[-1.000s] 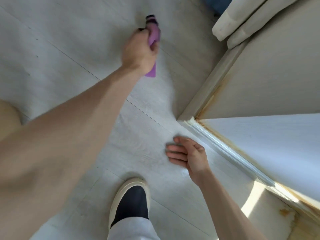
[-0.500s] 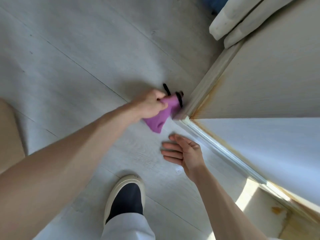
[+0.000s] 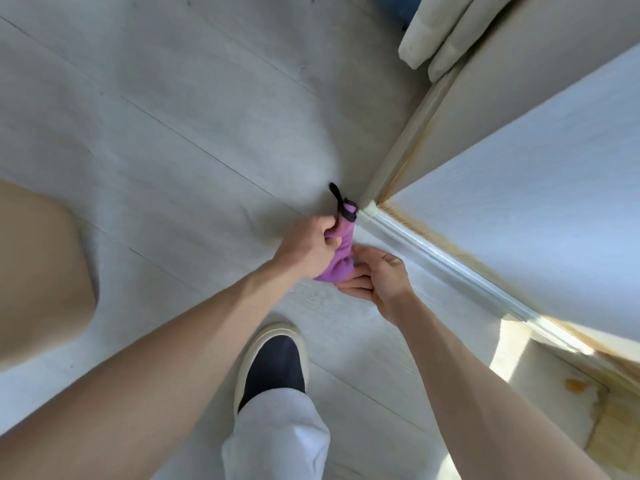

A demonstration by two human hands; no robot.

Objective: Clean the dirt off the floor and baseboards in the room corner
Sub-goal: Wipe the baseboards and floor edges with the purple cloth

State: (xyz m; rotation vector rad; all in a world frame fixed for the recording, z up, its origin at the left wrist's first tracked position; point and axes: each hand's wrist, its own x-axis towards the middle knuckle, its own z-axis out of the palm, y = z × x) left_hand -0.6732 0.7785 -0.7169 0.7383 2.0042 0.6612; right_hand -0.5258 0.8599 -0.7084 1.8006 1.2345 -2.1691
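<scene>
A person crouches over a room corner, seen from above, with both bare forearms reaching down toward the pale grey plank floor (image 3: 180, 109). The left hand (image 3: 310, 249) has its grip clenched around a bunched purple cloth (image 3: 341, 259), fingers curled over the upper part of the bundle. The cloth sits on the floor right at the corner, its upper end touching the point where the two baseboards meet. A thin black loop (image 3: 337, 199) sticks up from the top of the cloth, and a black trim runs along that end.

The right hand (image 3: 381, 278) lies just beside the cloth on its right, palm turned toward it, fingers fairly straight and touching the lower edge of the fabric. Its grip is released rather than closed around anything.

The white baseboard (image 3: 440, 256) runs from the corner toward the lower right, with orange-brown staining along its top edge where it meets the wall (image 3: 536, 202). A second, cream baseboard (image 3: 408, 140) runs from the corner toward the upper right, also stained along its seam.

Below the hands, a dark shoe with a cream sole (image 3: 273, 365) stands flat on the floor, a pale trouser leg (image 3: 277, 441) covering its back. Folded cream curtain fabric (image 3: 440, 32) hangs at the upper right.
</scene>
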